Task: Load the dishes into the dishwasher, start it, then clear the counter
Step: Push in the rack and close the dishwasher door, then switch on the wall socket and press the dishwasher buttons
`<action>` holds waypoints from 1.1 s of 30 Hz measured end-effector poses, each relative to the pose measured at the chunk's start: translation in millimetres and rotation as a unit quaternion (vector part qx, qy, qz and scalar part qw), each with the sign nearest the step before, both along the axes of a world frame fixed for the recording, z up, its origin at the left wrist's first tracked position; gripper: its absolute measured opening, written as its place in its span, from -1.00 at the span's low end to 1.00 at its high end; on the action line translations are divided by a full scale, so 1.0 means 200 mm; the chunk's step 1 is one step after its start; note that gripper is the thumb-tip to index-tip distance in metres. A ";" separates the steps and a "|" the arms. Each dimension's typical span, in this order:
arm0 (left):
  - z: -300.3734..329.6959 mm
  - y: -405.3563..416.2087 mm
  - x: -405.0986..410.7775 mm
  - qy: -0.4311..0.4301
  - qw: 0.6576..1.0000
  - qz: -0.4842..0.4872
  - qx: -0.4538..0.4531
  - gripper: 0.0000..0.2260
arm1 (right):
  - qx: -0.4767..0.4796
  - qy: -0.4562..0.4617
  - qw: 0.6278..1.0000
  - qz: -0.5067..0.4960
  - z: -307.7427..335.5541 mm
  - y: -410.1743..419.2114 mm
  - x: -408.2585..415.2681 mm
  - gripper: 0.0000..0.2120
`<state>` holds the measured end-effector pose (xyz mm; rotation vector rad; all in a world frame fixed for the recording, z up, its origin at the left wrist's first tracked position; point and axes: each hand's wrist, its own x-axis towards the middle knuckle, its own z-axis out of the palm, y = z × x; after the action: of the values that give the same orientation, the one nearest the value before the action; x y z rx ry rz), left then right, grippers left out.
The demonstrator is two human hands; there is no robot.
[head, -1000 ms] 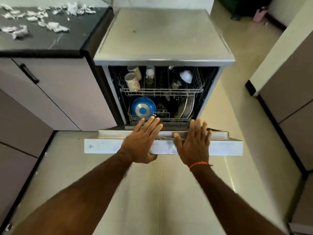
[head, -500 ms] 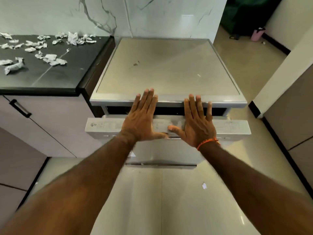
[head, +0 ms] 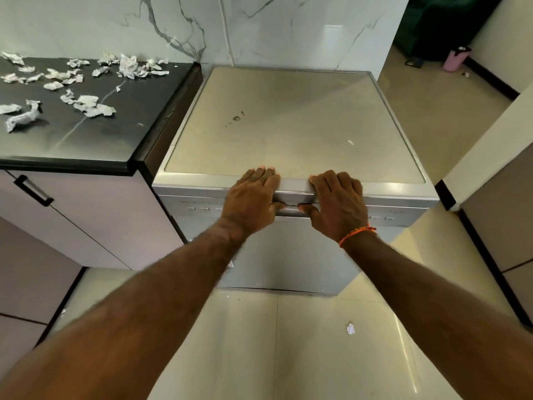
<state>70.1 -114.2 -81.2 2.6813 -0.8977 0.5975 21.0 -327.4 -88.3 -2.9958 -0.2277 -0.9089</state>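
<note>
Raised shut, dishwasher door [head: 288, 255] stands upright; both hands' fingers [head: 261, 176] press it, relaxed.

Silver dishwasher [head: 288, 255] door closed; paper scraps [head: 86, 105] litter black counter [head: 115, 134].

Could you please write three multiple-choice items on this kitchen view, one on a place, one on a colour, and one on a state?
1. Where do the crumpled paper scraps mostly lie?
A. On the dishwasher top
B. On the black counter
C. Inside a cabinet

2. What colour is the wristband on the right hand?
A. Orange
B. Blue
C. White

3. What state is the dishwasher door in?
A. Wide open
B. Removed
C. Closed

Answers:
1. B, as the scraps are scattered over the dark counter left of the dishwasher.
2. A, as an orange band circles that wrist.
3. C, as the door stands upright under the top edge, with the left hand and right hand on it.
</note>
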 end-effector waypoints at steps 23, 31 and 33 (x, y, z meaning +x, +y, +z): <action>0.69 0.25 -0.21 0.326 0.934 0.067 0.130 -0.31 | -0.010 0.468 0.884 -0.018 0.76 0.25 -0.08 -0.38; 0.68 0.69 -0.16 0.334 0.930 0.101 0.114 -0.35 | 0.005 0.449 0.893 -0.027 0.75 0.55 0.01 -0.37; 0.67 0.77 -0.12 0.323 0.935 0.102 0.105 -0.34 | 0.005 0.442 0.896 -0.026 0.73 0.62 0.05 -0.33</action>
<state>45.5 40.5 52.1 2.8735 -0.5176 -0.3713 30.4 -204.2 58.3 -3.0379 -0.1166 0.4997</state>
